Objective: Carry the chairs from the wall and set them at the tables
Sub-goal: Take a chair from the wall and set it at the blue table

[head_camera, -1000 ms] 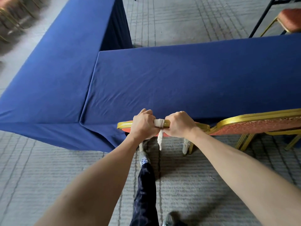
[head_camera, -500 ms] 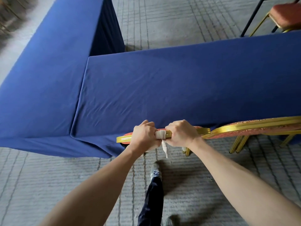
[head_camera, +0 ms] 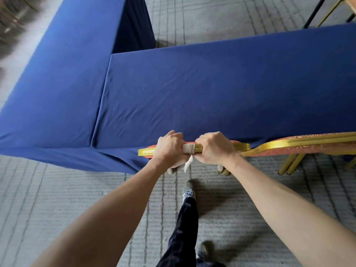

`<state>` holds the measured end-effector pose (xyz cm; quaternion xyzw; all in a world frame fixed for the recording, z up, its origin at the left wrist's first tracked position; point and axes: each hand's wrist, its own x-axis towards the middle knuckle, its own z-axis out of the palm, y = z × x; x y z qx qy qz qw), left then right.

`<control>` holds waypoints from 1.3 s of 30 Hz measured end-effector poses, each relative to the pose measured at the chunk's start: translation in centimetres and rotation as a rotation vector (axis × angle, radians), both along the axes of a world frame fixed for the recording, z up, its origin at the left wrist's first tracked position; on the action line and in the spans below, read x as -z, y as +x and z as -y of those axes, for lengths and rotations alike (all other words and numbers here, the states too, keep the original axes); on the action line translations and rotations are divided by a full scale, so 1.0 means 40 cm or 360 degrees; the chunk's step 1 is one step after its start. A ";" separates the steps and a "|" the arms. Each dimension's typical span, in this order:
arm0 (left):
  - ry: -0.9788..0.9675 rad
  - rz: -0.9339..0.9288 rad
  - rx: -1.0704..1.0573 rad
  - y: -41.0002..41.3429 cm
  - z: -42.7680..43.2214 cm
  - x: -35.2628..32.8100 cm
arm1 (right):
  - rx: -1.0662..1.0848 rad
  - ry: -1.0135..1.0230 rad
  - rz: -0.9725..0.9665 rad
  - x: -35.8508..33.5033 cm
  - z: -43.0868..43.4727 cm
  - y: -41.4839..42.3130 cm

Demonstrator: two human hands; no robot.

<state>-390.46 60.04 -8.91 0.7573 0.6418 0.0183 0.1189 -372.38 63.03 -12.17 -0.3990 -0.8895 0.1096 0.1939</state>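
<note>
both hands clenched on top rail of gold-framed red padded chair [head_camera: 148,151]: left hand [head_camera: 169,149], right hand [head_camera: 213,148]. white cloth strip [head_camera: 189,149] between them. blue-draped table [head_camera: 212,89] just beyond knuckles.

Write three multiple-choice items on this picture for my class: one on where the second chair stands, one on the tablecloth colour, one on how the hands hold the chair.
1. Where is the second chair relative to the held chair?
A) to its right, side by side
B) stacked on top of it
C) behind the person

2. What colour is the tablecloth?
A) red
B) blue
C) white

3. How is the held chair gripped?
A) by neither hand
B) by one hand only
C) by both hands

Key: 1 A, its gold frame starts just past the right hand. 2 B, the cloth is blue all over. 3 C, the left hand and right hand both curl round its back.
</note>
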 end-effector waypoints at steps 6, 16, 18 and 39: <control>-0.0014 0.0030 0.0026 -0.006 0.002 -0.005 | 0.0086 -0.0107 0.0147 -0.007 0.002 -0.002; 0.0024 0.0025 0.0117 -0.018 0.002 0.008 | 0.0193 -0.0223 0.0339 -0.034 0.011 -0.009; 0.0033 0.0027 0.0112 -0.019 0.002 0.015 | 0.0192 -0.0224 0.0341 -0.027 0.011 -0.009; -0.0391 0.0539 -0.0216 -0.266 0.222 -0.200 | 0.0332 -0.0912 0.0564 -0.368 0.222 -0.360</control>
